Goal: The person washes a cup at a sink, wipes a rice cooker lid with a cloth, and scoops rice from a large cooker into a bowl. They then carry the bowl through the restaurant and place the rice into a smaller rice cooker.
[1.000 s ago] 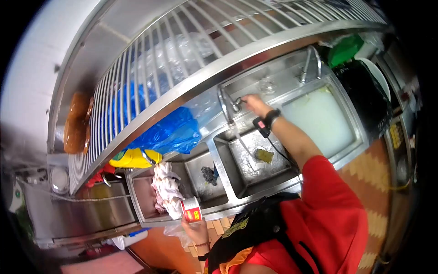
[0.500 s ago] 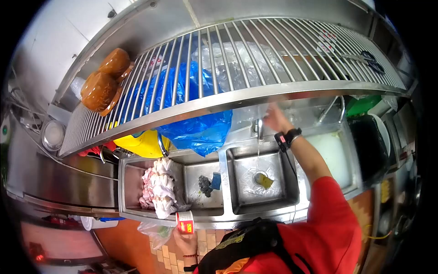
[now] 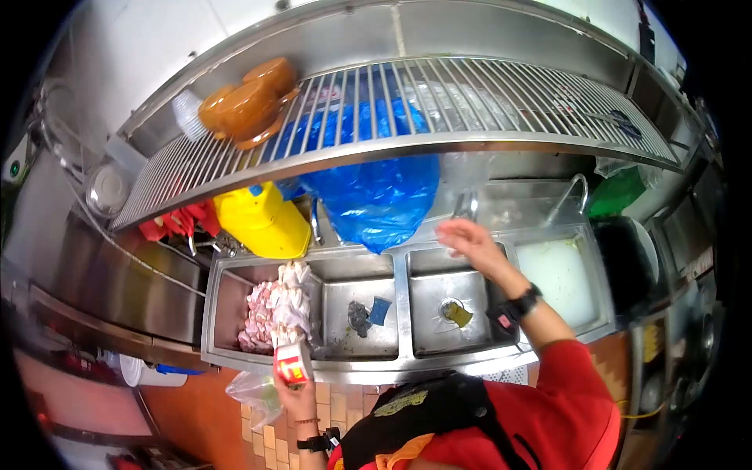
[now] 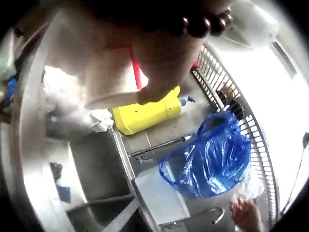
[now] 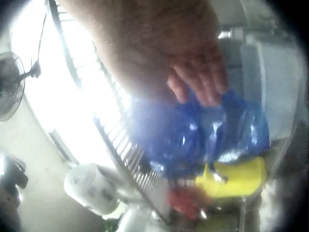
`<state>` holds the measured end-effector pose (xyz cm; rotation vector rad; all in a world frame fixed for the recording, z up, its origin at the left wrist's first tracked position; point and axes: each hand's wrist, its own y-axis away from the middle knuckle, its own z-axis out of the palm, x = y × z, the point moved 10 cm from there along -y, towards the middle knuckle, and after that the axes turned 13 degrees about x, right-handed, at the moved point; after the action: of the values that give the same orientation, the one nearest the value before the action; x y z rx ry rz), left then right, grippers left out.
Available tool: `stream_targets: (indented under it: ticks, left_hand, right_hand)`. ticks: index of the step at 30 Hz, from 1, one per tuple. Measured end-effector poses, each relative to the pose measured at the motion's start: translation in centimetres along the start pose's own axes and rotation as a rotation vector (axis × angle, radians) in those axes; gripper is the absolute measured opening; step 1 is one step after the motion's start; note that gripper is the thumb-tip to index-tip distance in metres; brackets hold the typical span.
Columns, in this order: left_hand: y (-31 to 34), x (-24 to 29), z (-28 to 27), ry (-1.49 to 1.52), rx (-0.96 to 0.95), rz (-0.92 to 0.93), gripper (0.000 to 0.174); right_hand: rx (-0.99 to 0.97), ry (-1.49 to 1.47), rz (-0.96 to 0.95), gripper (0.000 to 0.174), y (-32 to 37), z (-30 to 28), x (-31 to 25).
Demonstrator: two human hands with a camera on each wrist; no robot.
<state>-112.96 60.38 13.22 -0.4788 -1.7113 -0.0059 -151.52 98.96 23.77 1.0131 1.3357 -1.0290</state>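
In the head view my left hand point(image 3: 298, 403) grips a red-and-white container point(image 3: 291, 363) with a yellow patch at the front rim of the sink. The left wrist view shows the container's pale wall point(image 4: 110, 79) with the thumb along it. Just behind it, raw poultry point(image 3: 290, 301) lies piled in the left basin beside pink meat pieces point(image 3: 260, 313). My right hand point(image 3: 474, 244) is over the back of the right basin, in front of the tap point(image 3: 466, 205), fingers extended and holding nothing. A yellow-green sponge point(image 3: 457, 314) lies by the drain below.
A dark scourer point(image 3: 359, 319) and blue sponge point(image 3: 379, 311) lie in the middle basin. Behind stand a yellow jug point(image 3: 262, 223) and a hanging blue plastic bag point(image 3: 380, 200). A slatted metal shelf point(image 3: 470, 145) overhangs the sink. Cloudy liquid point(image 3: 556, 274) fills the far-right basin.
My right hand has come away from the tap, toward me. The water stream seen earlier no longer shows. My left hand has shifted left with the container, now tilted before the poultry; the head view has turned.
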Motion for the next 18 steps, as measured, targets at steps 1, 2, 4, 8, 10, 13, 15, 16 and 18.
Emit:
stream_targets:
  ticks: [1,2,4,8,10,13,15,16,18]
  left_hand:
    - [0.4,0.4,0.0,-0.072,-0.049,0.083,0.077]
    - [0.8,0.8,0.2,-0.143,-0.098,0.169,0.078]
    - [1.9,0.4,0.3,-0.078,-0.182,0.167,0.079]
    - [2.8,-4.9,-1.7,0.02,-0.151,-0.016,0.08]
    - [3.4,-5.6,-3.5,0.066,-0.129,-0.051,0.081]
    - [4.0,-5.7,-6.7,-0.004,-0.096,-0.054,0.085]
    - [4.0,-5.9,-9.2,-0.06,-0.072,-0.04,0.085]
    - [4.0,-6.2,-10.4,-0.112,-0.057,-0.02,0.085]
    - [3.8,-7.9,-13.0,-0.096,-0.005,-0.026,0.084]
  right_hand:
    - [-0.004,0.061,-0.159,0.041,0.1,2.5,-1.1]
    - [-0.007,0.118,-0.32,0.054,-0.2,4.9,-1.9]
    - [0.256,0.098,-0.267,0.07,-2.8,6.3,-2.4]
    - [0.41,-0.131,-0.075,0.06,-6.1,10.3,-4.2]
    - [0.127,-0.242,-0.131,0.041,-7.1,15.8,-5.0]
    - [0.034,-0.058,-0.152,0.012,-6.0,21.1,-2.5]
    - [-0.095,0.202,-0.105,0.013,-4.0,23.1,2.2]
    - [-0.151,0.337,-0.106,0.015,-2.3,23.4,4.4]
    - [-0.142,0.383,-0.031,0.019,1.7,21.9,7.3]
